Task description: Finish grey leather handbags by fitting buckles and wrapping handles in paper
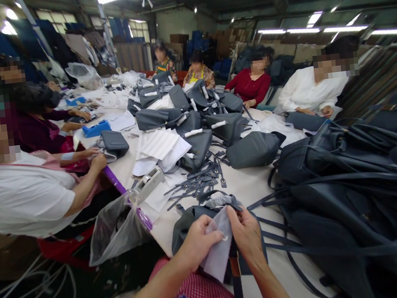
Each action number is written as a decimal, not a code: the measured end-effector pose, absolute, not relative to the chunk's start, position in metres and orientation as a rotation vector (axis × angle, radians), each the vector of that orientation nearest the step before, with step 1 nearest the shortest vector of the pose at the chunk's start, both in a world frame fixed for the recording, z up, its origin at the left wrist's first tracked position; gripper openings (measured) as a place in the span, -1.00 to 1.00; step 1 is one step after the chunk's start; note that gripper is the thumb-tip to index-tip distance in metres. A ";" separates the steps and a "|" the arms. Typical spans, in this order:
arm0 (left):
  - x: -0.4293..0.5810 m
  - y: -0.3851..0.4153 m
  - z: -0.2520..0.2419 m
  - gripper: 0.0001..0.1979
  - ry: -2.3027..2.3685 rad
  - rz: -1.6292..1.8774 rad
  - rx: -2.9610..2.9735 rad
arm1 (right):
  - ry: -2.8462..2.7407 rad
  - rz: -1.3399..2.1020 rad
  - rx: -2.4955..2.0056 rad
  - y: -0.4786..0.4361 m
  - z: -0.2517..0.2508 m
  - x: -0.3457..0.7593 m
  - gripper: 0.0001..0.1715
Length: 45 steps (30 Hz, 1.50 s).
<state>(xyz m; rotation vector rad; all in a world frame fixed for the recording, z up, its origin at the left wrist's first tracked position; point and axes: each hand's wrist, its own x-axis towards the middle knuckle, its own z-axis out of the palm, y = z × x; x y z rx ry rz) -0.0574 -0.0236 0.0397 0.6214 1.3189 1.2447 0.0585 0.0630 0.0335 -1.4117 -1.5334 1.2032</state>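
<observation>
My left hand (pixel 198 242) and my right hand (pixel 245 232) are both closed in a pinch on a pale grey sheet of wrapping paper (pixel 219 252) held upright near the table's front edge. Behind the paper lies a dark grey handbag (pixel 188 219) with its strap running down toward me. My thumbs press the sheet's top edge. A pile of loose grey straps (pixel 198 182) lies just beyond the bag.
A long white table (pixel 253 186) holds several grey handbags (pixel 254 148) and white paper sheets (pixel 162 148). A heap of dark bags (pixel 360 188) fills the right side. A tape dispenser (pixel 148 181) and plastic bag (pixel 116 227) sit left. Several people sit around the table.
</observation>
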 end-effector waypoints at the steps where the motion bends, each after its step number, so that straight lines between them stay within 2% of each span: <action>1: -0.058 -0.025 0.038 -0.75 1.308 1.267 0.608 | -1.530 1.211 -1.415 0.063 0.033 0.059 -0.59; 9: -0.065 -0.030 0.033 -0.96 1.672 1.293 1.013 | -1.497 1.570 -1.317 0.064 0.044 0.063 -0.61; 12: -0.066 -0.033 0.039 -0.93 1.704 1.254 1.071 | -1.451 1.669 -1.288 0.064 0.047 0.062 -0.60; 15: -0.063 -0.038 0.043 -0.87 1.755 1.196 1.267 | -1.390 1.616 -1.357 0.066 0.043 0.059 -0.64; 20: -0.062 -0.045 0.043 -0.71 1.897 1.045 1.664 | -1.360 1.593 -1.394 0.066 0.039 0.057 -0.53; 24: -0.062 -0.045 0.042 -0.70 1.978 0.947 1.745 | -1.366 1.782 -1.230 0.061 0.050 0.063 -0.49; 27: -0.061 -0.045 0.045 -0.69 1.988 0.889 1.791 | -1.454 1.777 -1.113 0.059 0.052 0.065 -0.44; 29: -0.062 -0.048 0.049 -0.67 1.951 0.857 1.811 | -1.462 1.725 -1.110 0.059 0.049 0.066 -0.44; 32: -0.071 -0.055 0.056 -0.67 1.699 0.882 1.711 | -1.419 1.740 -1.112 0.061 0.043 0.067 -0.53; 36: -0.085 -0.053 0.060 -0.50 1.283 1.132 1.098 | -1.425 1.743 -1.102 0.060 0.041 0.068 -0.53; 39: -0.085 -0.036 0.055 -0.62 1.298 1.220 0.809 | -1.461 1.720 -1.089 0.057 0.042 0.068 -0.54; 42: -0.077 -0.018 0.047 -0.84 1.426 1.185 0.892 | -1.507 1.696 -1.076 0.056 0.045 0.070 -0.56; 45: -0.069 -0.011 0.044 -0.91 1.478 1.205 0.984 | -1.583 1.708 -1.036 0.056 0.048 0.075 -0.59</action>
